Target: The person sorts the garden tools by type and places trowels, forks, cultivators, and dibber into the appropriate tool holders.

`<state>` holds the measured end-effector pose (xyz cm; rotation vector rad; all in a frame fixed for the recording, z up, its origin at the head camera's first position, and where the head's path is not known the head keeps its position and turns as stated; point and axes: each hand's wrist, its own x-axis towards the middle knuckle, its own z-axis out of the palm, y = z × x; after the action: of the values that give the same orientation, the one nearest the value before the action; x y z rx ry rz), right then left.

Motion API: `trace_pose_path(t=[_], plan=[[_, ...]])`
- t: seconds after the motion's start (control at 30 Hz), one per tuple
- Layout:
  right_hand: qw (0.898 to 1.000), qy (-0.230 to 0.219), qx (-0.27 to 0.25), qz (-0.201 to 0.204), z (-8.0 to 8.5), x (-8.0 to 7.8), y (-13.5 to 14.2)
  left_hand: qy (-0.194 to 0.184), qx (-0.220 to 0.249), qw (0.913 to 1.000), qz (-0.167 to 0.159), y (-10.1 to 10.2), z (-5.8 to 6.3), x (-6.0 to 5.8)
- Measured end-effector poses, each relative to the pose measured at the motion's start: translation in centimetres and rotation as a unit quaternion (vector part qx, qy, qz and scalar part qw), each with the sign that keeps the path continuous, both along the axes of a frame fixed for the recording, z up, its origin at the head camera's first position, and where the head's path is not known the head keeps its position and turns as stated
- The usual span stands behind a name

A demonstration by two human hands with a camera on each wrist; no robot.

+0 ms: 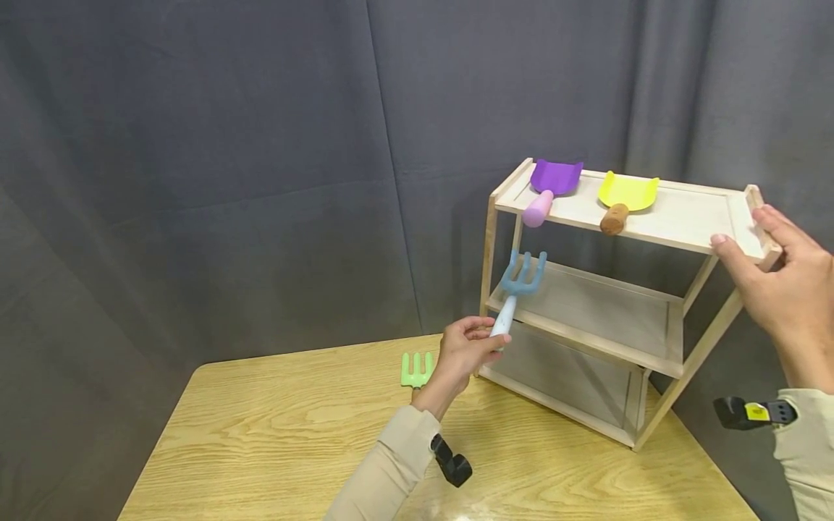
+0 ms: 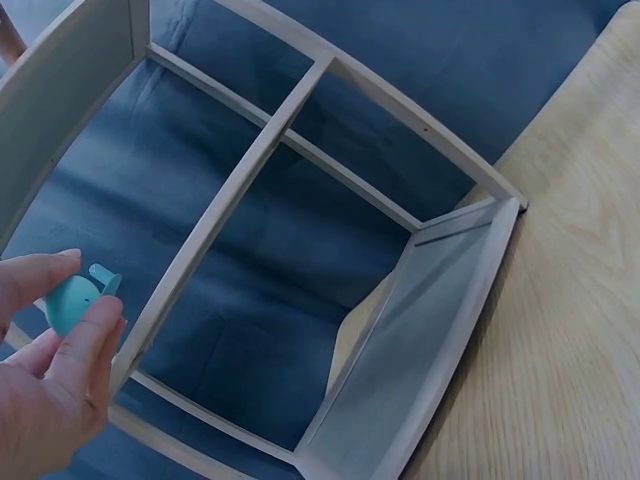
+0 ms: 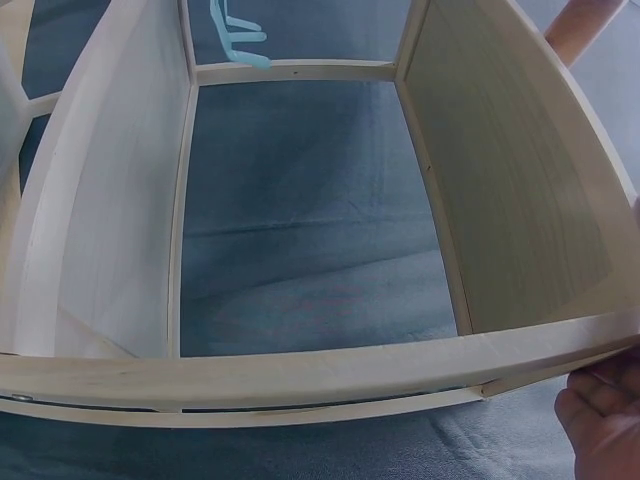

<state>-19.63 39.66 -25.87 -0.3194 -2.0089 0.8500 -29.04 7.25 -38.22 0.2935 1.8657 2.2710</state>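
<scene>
My left hand [image 1: 461,349] pinches the pale handle of a small blue hand fork [image 1: 520,281], tines pointing up. The fork stands at the left front of a wooden three-tier shelf [image 1: 700,221], overlapping the gap between its top and middle boards. In the left wrist view, fingers and thumb close round the butt of the handle [image 2: 70,303]. The tines [image 3: 240,45] show at the far end of the shelf in the right wrist view. At the shelf's right end, my right hand [image 1: 791,278] grips the raised end rail of the top board, thumb on top.
On the top board lie a purple scoop [image 1: 556,178] with a pink handle and a yellow scoop [image 1: 628,192] with a brown handle. A green hand fork [image 1: 415,370] rests on the wooden table [image 1: 280,412], partly behind my left wrist. A grey curtain [image 1: 260,181] hangs behind.
</scene>
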Motion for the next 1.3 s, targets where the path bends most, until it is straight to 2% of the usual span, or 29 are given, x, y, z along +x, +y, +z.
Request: trace_pose_path(t=[0.43,0.67,0.8,1.3], plan=[[1.000,-0.007,0.007,-0.015,-0.2,0.0,-0.3,-0.010,0.013,0.9998,-0.014,0.6,-0.1,-1.2],[1.000,0.009,0.009,-0.009,-0.4,0.0,-0.2,-0.025,0.023,0.9992,-0.018,1.4,-0.5,-1.5],[1.000,0.018,0.021,-0.008,-0.3,-0.1,-0.3,-0.029,0.019,0.9993,-0.014,1.9,-0.5,-1.7],[1.000,0.021,0.006,-0.003,-0.2,0.1,-0.2,-0.034,0.011,0.9993,-0.007,3.0,-0.6,-2.2]])
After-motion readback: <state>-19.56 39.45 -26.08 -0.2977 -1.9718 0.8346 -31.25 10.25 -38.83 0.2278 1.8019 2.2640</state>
